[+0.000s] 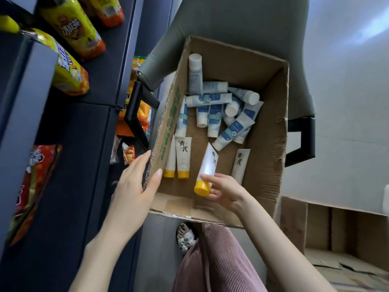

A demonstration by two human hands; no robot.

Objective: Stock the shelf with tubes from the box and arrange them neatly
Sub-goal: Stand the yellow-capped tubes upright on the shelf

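I am reaching into the cardboard box (267, 144), which is sitting on a grey chair (231, 22) just beside the dark shelf (69, 165). The near half of its floor is showing bare cardboard between two yellow-capped tubes (183, 157) along the left wall and one lone tube (240, 163) leaning at the right wall, while the blue-and-white tubes (210, 98) are crowding the far end in a heap. My right hand (225, 190) is gripping a white tube (207, 165) low down, fingers curling round it just above its yellow cap (202, 187) — cap pointing toward me, crimped end pointing away, long axis running front to back and leaning slightly right. My left hand (134, 186) is resting straight-fingered against the box's left wall, holding nothing.
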